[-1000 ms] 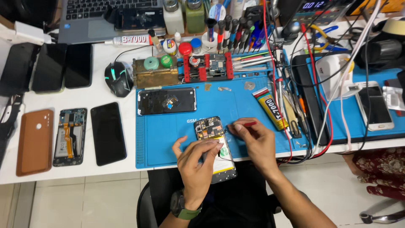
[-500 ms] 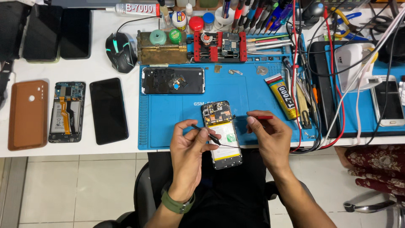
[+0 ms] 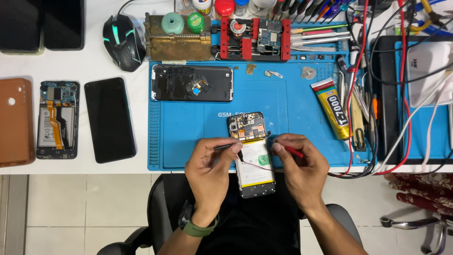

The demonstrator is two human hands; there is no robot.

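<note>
A: What are the fingers doing?

B: The left hand has thumb and forefinger pinched together on a thin black probe, whose tip points down at the opened smartphone with its back cover off. The right hand has its fingertips pressed shut on a slim red-handled probe at the phone's right edge.

A: And where does that phone sit?

B: Between the two hands, upright as seen from the head camera, its circuit-board end on the front edge of the blue silicone work mat and its lower end hanging past the white table, over the person's lap. A thin red wire lies across its pale battery.

A: What lies around it?

B: Further back on the mat is a black phone frame lying sideways. To the right lies a yellow glue tube with a red cap, near a tangle of red and black cables. At the mat's back edge stand a brass block and a red board clamp. Left of the mat, on the table, lie a black glass screen panel, another opened phone with an orange ribbon cable, a brown phone back cover and a black computer mouse.
</note>
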